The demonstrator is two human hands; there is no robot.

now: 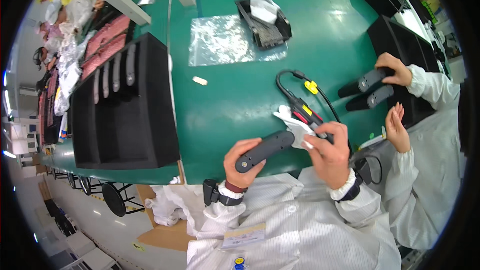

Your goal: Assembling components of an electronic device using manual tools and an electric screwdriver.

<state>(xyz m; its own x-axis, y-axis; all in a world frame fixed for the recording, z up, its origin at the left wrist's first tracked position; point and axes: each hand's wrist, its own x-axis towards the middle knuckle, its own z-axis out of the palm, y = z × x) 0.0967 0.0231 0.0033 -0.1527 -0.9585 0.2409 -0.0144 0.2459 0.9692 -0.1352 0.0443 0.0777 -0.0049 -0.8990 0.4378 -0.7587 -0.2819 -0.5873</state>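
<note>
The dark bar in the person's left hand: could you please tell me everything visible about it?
The dark bar is long and round-ended, matte charcoal, looking like plastic or coated metal. One end carries a round, metallic-looking spot, and small dark holes dot the side facing the camera. The left hand grips it near that end. It slants near the green table's front edge, its other end pointing right and away. A white cloth in the right hand is beside that farther end; contact is unclear.
</note>
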